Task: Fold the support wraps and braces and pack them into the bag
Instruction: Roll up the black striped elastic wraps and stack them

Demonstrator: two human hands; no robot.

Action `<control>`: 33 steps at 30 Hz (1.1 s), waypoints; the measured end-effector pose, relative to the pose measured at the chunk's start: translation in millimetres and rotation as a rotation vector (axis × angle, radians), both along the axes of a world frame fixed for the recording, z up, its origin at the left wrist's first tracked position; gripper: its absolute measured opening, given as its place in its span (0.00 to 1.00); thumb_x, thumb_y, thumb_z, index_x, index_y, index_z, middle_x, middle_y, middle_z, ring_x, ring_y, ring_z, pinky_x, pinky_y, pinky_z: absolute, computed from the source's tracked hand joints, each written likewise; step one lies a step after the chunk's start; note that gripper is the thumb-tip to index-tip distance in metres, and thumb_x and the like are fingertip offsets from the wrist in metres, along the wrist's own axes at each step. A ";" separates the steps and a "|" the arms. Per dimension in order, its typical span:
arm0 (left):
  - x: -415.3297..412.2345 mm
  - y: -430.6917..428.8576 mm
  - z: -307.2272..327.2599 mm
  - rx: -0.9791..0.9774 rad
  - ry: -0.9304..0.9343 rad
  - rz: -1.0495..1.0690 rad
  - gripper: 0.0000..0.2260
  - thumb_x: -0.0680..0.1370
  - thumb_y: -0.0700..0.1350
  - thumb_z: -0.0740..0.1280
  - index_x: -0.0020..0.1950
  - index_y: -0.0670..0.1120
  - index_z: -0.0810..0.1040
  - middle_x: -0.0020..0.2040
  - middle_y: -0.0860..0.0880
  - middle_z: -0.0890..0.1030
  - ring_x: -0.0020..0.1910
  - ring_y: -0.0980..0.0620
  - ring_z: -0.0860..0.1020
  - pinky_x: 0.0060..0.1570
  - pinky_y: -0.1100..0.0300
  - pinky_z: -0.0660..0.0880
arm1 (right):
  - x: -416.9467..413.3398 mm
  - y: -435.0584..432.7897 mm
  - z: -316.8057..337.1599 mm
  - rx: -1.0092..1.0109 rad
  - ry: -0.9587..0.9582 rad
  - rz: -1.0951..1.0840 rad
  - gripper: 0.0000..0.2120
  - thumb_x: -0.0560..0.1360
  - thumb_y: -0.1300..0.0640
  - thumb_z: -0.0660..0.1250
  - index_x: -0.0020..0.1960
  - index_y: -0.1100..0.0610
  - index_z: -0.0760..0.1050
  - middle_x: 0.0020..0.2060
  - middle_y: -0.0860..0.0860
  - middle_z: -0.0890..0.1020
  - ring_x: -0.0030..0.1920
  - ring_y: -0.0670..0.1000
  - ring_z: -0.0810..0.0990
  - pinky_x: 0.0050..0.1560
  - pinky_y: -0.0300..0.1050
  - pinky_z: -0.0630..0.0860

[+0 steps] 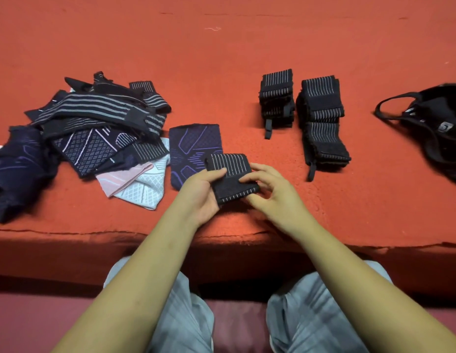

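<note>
While we've got one striped wrap folded up and held just over the near part of the desk, we'd call this roughly halfway on the folding. Our left hand grips its left end, thumb on top. The right hand has its fingers curled in, pinching the right edge. Two folded stacks sit side by side further back on the right. The bag lies at the far right, and we can't tell what's inside. The tangled pile on the left and a flat navy sleeve beside our hands need doing, then the packing.
</note>
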State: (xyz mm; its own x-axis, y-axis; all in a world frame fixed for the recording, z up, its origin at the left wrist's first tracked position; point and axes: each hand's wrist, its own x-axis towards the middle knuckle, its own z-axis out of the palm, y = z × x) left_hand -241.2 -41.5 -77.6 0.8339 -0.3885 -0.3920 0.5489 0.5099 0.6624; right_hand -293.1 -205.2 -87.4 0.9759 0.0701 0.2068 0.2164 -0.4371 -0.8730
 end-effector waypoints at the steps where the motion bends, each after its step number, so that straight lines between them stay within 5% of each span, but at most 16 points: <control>1: -0.4 -1.2 -2.3 0.015 -0.029 0.018 0.13 0.81 0.34 0.58 0.64 0.36 0.75 0.56 0.36 0.81 0.51 0.41 0.82 0.54 0.46 0.80 | -1.1 0.5 -0.9 0.026 0.027 0.014 0.18 0.70 0.64 0.75 0.54 0.45 0.79 0.63 0.52 0.76 0.63 0.43 0.76 0.64 0.38 0.72; 7: -1.4 -12.6 -4.1 0.058 -0.224 0.021 0.18 0.80 0.29 0.59 0.68 0.38 0.71 0.61 0.37 0.81 0.56 0.42 0.82 0.57 0.47 0.80 | 6.8 3.7 6.3 0.487 0.192 -0.258 0.15 0.72 0.62 0.75 0.54 0.54 0.73 0.44 0.57 0.80 0.37 0.49 0.79 0.38 0.44 0.76; 9: -3.1 -17.1 -3.9 0.082 -0.286 -0.030 0.19 0.79 0.28 0.60 0.68 0.40 0.72 0.60 0.39 0.81 0.57 0.44 0.81 0.61 0.48 0.78 | 14.0 -1.4 9.4 0.408 0.169 -0.316 0.11 0.73 0.56 0.75 0.48 0.58 0.75 0.38 0.55 0.79 0.36 0.47 0.76 0.36 0.42 0.72; 13: -6.0 -31.2 0.5 0.133 -0.338 -0.198 0.19 0.79 0.29 0.61 0.68 0.43 0.73 0.61 0.42 0.81 0.58 0.47 0.81 0.62 0.50 0.77 | 24.2 -17.1 20.6 0.330 0.096 -0.315 0.25 0.71 0.43 0.70 0.44 0.68 0.77 0.36 0.56 0.78 0.38 0.50 0.73 0.41 0.48 0.69; 17: -6.2 -50.1 7.3 0.192 -0.332 -0.248 0.17 0.81 0.32 0.61 0.70 0.41 0.71 0.55 0.42 0.83 0.49 0.50 0.84 0.50 0.56 0.82 | 27.9 -39.5 32.3 0.311 0.012 -0.356 0.10 0.73 0.50 0.71 0.38 0.56 0.79 0.32 0.50 0.79 0.37 0.48 0.74 0.41 0.50 0.70; 19: -5.5 -61.3 9.9 0.243 -0.374 -0.289 0.14 0.82 0.32 0.62 0.67 0.40 0.72 0.52 0.41 0.83 0.46 0.49 0.83 0.49 0.56 0.81 | 28.7 -52.6 39.4 0.352 -0.009 -0.407 0.13 0.75 0.54 0.72 0.33 0.52 0.75 0.28 0.43 0.73 0.34 0.45 0.70 0.37 0.47 0.66; 21: -3.0 -74.4 11.8 0.298 -0.433 -0.311 0.12 0.81 0.32 0.62 0.64 0.38 0.72 0.53 0.37 0.81 0.46 0.46 0.81 0.50 0.54 0.79 | 30.0 -66.9 42.7 0.395 -0.001 -0.453 0.15 0.76 0.57 0.71 0.33 0.54 0.73 0.29 0.45 0.73 0.33 0.46 0.70 0.36 0.45 0.66; 25: 9.4 -103.5 13.9 0.444 -0.542 -0.330 0.09 0.81 0.32 0.64 0.58 0.43 0.74 0.45 0.43 0.81 0.37 0.56 0.80 0.38 0.66 0.76 | 34.5 -90.9 45.7 0.482 0.069 -0.447 0.10 0.77 0.54 0.70 0.44 0.61 0.78 0.39 0.57 0.80 0.40 0.53 0.77 0.42 0.48 0.72; 33: 33.0 -158.7 22.5 0.647 -0.673 -0.306 0.07 0.82 0.37 0.64 0.45 0.46 0.70 0.32 0.50 0.77 0.23 0.60 0.75 0.25 0.66 0.69 | 75.0 -143.5 53.5 0.427 -0.031 -0.644 0.08 0.76 0.62 0.71 0.40 0.54 0.77 0.34 0.49 0.80 0.29 0.39 0.77 0.34 0.35 0.74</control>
State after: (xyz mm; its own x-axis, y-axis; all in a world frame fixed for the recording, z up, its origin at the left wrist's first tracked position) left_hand -208.2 -200.1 -55.1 0.8605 -0.5023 -0.0849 0.0021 -0.1632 0.9866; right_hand -218.2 -348.8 -33.9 0.7906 -0.6012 0.1160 0.0608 -0.1115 -0.9919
